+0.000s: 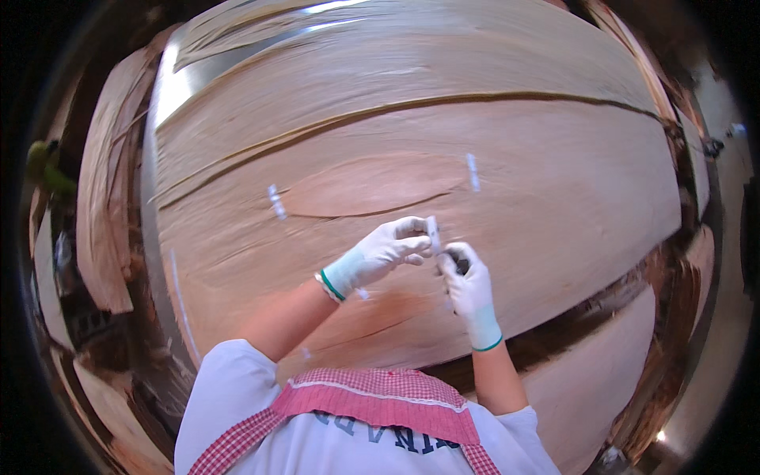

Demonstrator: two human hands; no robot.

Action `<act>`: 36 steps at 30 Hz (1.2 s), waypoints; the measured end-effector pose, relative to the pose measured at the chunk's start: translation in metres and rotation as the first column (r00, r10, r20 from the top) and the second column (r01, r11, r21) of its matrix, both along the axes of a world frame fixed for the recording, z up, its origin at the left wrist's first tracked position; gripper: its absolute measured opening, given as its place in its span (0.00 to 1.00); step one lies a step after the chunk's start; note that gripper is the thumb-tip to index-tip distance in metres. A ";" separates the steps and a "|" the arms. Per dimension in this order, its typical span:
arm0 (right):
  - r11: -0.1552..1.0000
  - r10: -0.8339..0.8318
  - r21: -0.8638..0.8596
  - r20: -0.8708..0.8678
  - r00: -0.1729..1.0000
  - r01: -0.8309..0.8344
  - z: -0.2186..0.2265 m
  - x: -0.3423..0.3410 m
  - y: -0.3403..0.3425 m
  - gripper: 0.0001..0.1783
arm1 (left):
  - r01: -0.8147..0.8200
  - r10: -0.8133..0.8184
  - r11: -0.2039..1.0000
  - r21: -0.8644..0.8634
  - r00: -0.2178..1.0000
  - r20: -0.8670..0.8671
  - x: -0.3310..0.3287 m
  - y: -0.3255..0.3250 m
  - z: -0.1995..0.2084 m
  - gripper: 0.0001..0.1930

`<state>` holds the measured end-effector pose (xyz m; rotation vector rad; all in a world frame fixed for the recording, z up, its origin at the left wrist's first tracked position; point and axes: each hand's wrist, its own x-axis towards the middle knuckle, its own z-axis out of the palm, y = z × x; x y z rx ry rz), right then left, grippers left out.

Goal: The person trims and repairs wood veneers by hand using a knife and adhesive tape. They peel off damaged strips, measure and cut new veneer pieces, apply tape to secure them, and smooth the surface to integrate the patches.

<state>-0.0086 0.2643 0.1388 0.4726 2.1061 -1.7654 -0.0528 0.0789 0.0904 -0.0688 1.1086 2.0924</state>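
A short, flat white strip (433, 234), slightly blurred, tilts near upright on the near side of the leaf-shaped patch (376, 186). Fingers of the left hand (384, 249) pinch it; those of the right hand (473, 286), also nearside, wrap a dark object (461, 264). Around the patch spreads a pinkish-brown sheet (554, 186).

From here I count two white-gloved, green-hemmed hands: a left hand (389, 247) and a right hand (469, 283). One short white strip (433, 233) is held, plus one blurred dark object (460, 265). Toward twelve o'clock lies one reddish-tan, lens-shaped wood piece (376, 186), with two white tape pieces: a nine o'clock tape (277, 202) and a three o'clock tape (473, 172).
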 end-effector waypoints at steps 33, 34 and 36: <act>0.998 0.001 0.069 0.194 0.981 -0.015 -0.064 -0.043 -0.040 0.10 | -0.775 -0.750 0.246 -0.583 0.229 -0.621 -0.048 -0.065 -0.059 0.25; 0.999 -0.048 0.010 0.215 0.975 0.047 -0.076 -0.033 -0.036 0.10 | -0.716 -0.765 0.388 -0.581 0.101 -0.636 -0.034 -0.054 -0.057 0.25; 0.977 0.092 0.185 0.085 0.992 -0.107 -0.088 -0.029 -0.024 0.11 | -0.652 -0.772 0.417 -0.633 0.113 -0.625 -0.014 -0.048 -0.056 0.25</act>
